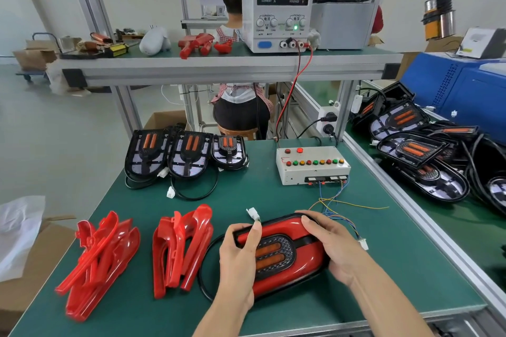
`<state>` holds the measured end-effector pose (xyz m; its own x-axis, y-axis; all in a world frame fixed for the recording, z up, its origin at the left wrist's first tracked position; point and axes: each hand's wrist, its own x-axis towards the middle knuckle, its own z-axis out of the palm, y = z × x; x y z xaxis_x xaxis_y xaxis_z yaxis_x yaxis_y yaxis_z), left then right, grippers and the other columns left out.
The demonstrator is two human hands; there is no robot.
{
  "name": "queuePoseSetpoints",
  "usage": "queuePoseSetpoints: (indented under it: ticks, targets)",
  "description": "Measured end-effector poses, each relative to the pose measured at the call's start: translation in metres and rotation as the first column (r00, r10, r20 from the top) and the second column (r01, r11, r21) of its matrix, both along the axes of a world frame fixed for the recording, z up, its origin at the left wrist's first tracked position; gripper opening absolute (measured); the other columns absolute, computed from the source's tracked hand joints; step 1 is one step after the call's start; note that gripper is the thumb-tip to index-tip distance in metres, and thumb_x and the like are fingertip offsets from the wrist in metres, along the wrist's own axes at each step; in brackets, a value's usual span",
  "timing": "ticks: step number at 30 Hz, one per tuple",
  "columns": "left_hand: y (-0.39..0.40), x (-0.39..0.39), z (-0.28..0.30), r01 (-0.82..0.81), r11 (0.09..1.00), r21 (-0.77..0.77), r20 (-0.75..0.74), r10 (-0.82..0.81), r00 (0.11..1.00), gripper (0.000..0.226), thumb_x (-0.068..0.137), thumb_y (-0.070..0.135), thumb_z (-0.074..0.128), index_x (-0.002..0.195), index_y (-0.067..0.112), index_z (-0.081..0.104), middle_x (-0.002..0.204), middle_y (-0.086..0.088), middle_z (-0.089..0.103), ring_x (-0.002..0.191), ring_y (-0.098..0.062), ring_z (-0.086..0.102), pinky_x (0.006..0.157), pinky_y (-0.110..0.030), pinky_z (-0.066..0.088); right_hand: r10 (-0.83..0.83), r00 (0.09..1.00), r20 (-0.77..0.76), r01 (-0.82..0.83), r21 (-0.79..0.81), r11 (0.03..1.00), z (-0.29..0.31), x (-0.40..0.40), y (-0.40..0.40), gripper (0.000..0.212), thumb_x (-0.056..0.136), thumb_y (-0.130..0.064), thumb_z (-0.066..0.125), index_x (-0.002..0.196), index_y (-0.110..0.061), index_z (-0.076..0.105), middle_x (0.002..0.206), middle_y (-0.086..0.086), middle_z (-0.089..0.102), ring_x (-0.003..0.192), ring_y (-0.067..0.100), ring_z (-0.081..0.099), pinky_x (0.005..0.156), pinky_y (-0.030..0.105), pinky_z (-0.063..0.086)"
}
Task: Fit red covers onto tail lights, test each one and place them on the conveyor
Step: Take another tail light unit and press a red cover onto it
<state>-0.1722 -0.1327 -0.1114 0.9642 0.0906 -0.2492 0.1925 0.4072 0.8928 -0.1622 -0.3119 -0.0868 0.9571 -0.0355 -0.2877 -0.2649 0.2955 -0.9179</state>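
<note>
Nearest to us, our two hands hold one tail light (276, 254) that lies on the green table (246, 194), already wearing its red cover. Our left hand (241, 252) curls around its left end, with the thumb laid on the red top. Our right hand (332, 246) wraps around the right end, the fingers bent over the far edge. A black cable (204, 262) loops from the light just beside the left hand, and its white connector (253, 213) stands behind the thumb.

To the left of the light we see two heaps of loose red covers (182, 249), one close and one further left (101, 262).

Further back, three uncovered tail lights (186, 156) lean in a row, touching each other. To the right of them sits a white test box (312, 164) with coloured buttons, and thin wires (334, 205) run from it toward our right hand.

On the shelf above, a power supply (278, 11) shows 0.000 and 12.00. On the right, many tail lights (416, 150) lie piled on the conveyor (410, 200).
</note>
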Motion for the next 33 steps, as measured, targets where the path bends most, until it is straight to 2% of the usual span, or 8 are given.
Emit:
queuePoseSetpoints:
  ticks: [4,11,18,22,25,29,33]
  targets:
    - [0.000,0.000,0.000,0.004,1.000,-0.003,-0.004,-0.004,1.000,0.020,0.086,0.041,0.079,0.091,0.027,0.066,0.093,-0.016,0.078,0.080,-0.040,0.077,0.061,-0.044,0.062,0.003,1.000,0.003,-0.003,-0.001,1.000,0.000,0.000,0.000,0.022,0.094,-0.016,0.067,0.115,-0.013,0.072,0.105,0.016,0.076,0.086,0.027,0.071,0.076,0.039,0.062]
    - [0.000,-0.001,0.001,0.010,1.000,-0.003,-0.007,-0.010,1.000,0.017,0.088,0.041,0.077,0.090,0.028,0.066,0.093,-0.016,0.078,0.080,-0.040,0.077,0.062,-0.043,0.062,0.017,1.000,-0.016,-0.017,-0.011,1.000,0.001,0.001,-0.001,0.022,0.093,-0.018,0.068,0.115,-0.016,0.072,0.105,0.014,0.077,0.087,0.027,0.072,0.074,0.038,0.062]
    - [0.004,-0.001,-0.003,0.037,0.999,0.019,-0.026,-0.036,0.999,0.014,0.093,0.047,0.069,0.094,0.033,0.065,0.097,-0.015,0.078,0.084,-0.039,0.077,0.069,-0.050,0.063,0.028,1.000,0.002,-0.028,-0.046,0.999,0.000,0.003,0.002,0.021,0.096,-0.020,0.066,0.116,-0.019,0.072,0.105,0.011,0.078,0.088,0.024,0.074,0.074,0.036,0.063]
    - [0.010,-0.004,-0.005,0.116,0.986,-0.119,-0.031,-0.120,0.992,0.018,0.096,0.045,0.061,0.099,0.029,0.068,0.103,-0.021,0.077,0.089,-0.043,0.076,0.067,-0.050,0.062,0.007,1.000,0.012,-0.007,-0.011,1.000,-0.003,0.001,0.002,0.024,0.095,-0.025,0.067,0.118,-0.023,0.072,0.108,0.011,0.077,0.091,0.025,0.074,0.080,0.040,0.062]
    - [0.013,-0.006,-0.006,0.153,0.966,-0.208,-0.008,-0.158,0.987,0.025,0.096,0.043,0.057,0.105,0.025,0.071,0.110,-0.025,0.074,0.095,-0.046,0.074,0.073,-0.053,0.062,-0.029,1.000,-0.012,0.029,0.048,0.998,-0.009,-0.001,0.003,0.025,0.094,-0.031,0.066,0.114,-0.018,0.075,0.108,0.013,0.077,0.092,0.029,0.074,0.083,0.044,0.061]
    - [0.016,-0.005,-0.006,0.163,0.958,-0.235,-0.002,-0.168,0.986,0.030,0.107,0.038,0.045,0.109,0.024,0.072,0.110,-0.027,0.074,0.095,-0.046,0.074,0.071,-0.053,0.062,-0.046,0.999,-0.010,0.047,0.082,0.996,-0.014,-0.004,0.003,0.027,0.100,-0.029,0.058,0.109,-0.010,0.075,0.105,0.018,0.076,0.085,0.029,0.073,0.076,0.040,0.061]
    - [0.020,-0.004,-0.002,0.181,0.943,-0.279,-0.034,-0.198,0.980,0.036,0.109,0.038,0.040,0.122,0.019,0.067,0.109,-0.030,0.073,0.093,-0.048,0.073,0.067,-0.052,0.061,-0.006,0.999,0.032,0.003,0.090,0.996,-0.012,-0.007,-0.004,0.024,0.102,-0.022,0.055,0.107,-0.011,0.076,0.106,0.019,0.075,0.085,0.028,0.073,0.079,0.043,0.059]
